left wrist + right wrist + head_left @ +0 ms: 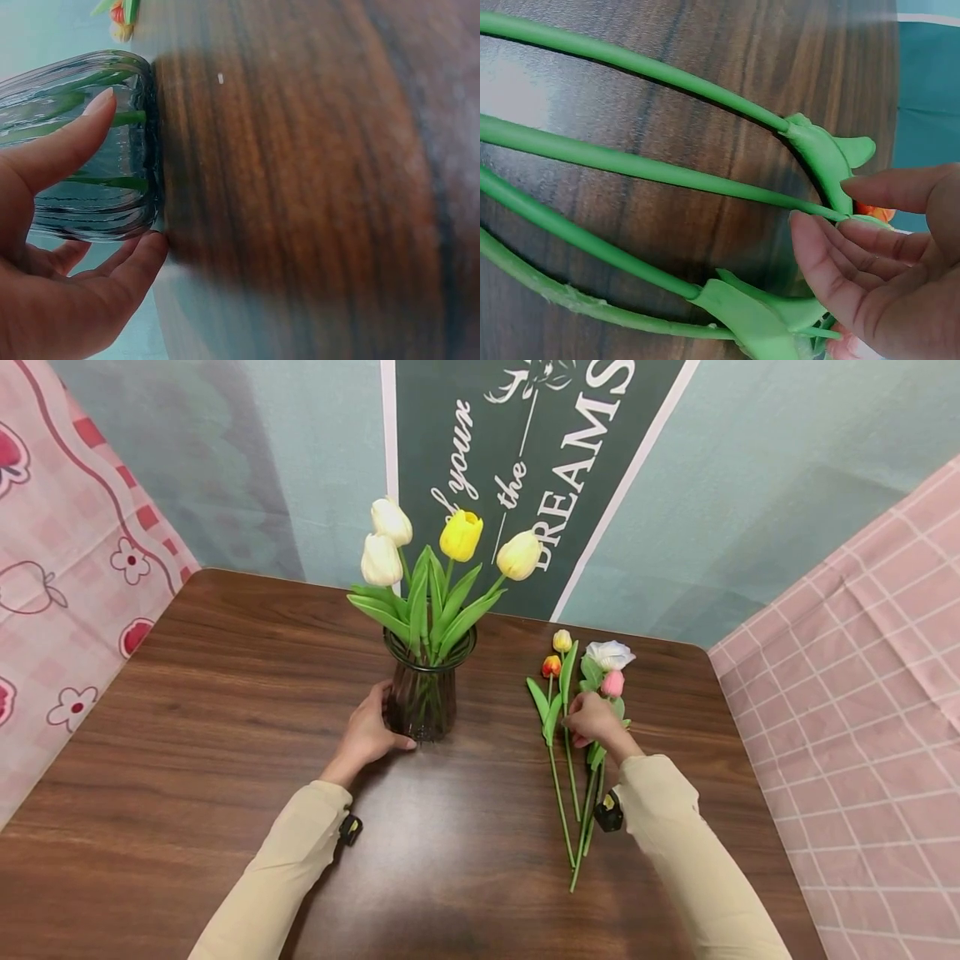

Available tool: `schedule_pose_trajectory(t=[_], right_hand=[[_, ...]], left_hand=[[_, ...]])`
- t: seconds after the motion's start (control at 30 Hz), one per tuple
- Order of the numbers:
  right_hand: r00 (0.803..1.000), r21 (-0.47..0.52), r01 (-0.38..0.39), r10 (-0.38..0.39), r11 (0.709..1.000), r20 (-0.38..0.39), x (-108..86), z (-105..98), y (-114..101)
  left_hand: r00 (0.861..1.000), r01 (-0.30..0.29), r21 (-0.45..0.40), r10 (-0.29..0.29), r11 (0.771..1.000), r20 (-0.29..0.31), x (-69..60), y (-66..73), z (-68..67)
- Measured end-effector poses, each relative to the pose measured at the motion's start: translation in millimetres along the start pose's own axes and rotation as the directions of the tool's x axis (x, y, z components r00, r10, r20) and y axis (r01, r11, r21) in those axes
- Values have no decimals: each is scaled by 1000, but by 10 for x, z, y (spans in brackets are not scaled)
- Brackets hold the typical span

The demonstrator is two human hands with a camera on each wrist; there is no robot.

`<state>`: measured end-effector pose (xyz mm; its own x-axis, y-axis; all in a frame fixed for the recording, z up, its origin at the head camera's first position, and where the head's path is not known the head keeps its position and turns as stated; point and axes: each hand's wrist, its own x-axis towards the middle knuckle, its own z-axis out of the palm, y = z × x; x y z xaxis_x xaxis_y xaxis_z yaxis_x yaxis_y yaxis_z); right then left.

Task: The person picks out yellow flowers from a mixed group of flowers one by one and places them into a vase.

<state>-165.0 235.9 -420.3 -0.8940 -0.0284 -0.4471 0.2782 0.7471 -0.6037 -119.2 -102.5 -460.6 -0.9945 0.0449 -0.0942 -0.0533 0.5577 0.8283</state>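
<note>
My left hand (369,732) grips the lower part of a dark ribbed glass vase (423,706), the thumb on one side and the fingers on the other. Upright in the vase are two white tulips (381,560), a yellow tulip (461,536) and a pale-yellow tulip (519,556). Over the loose flowers on the table, my right hand (595,720) has its fingers spread about the green stem (667,174) of a small yellow tulip (562,641). Between thumb and fingers a gap shows; a firm pinch is not visible.
Beside that stem lies an orange-red tulip (551,667). A pink tulip (612,682) and a pale lilac-white flower (609,655) are partly under the right hand. Cloth hangs behind the wooden table (225,710), and a pink checked curtain (862,693) borders its right side.
</note>
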Motion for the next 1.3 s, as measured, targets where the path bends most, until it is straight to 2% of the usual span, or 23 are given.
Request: schedule_pose_trajectory(t=[0.23,0.73,0.97,1.3], right_hand=[[1000,-78,-14,12,997,-28,29,54,17],[999,-30,-38,37,999,-30,76,110,106],[999,-16,-34,34,999,-32,64,103,99],[1000,0,-28,28,1000,-6,42,76,90]], left_hand=[[1000,-1,8,1,1000,2,3,11,-9],[1000,-3,1,3,1000,10,15,3,3],[999,-33,-6,33,999,-10,-17,27,-11],[1000,-2,3,1,1000,10,8,-6,1]])
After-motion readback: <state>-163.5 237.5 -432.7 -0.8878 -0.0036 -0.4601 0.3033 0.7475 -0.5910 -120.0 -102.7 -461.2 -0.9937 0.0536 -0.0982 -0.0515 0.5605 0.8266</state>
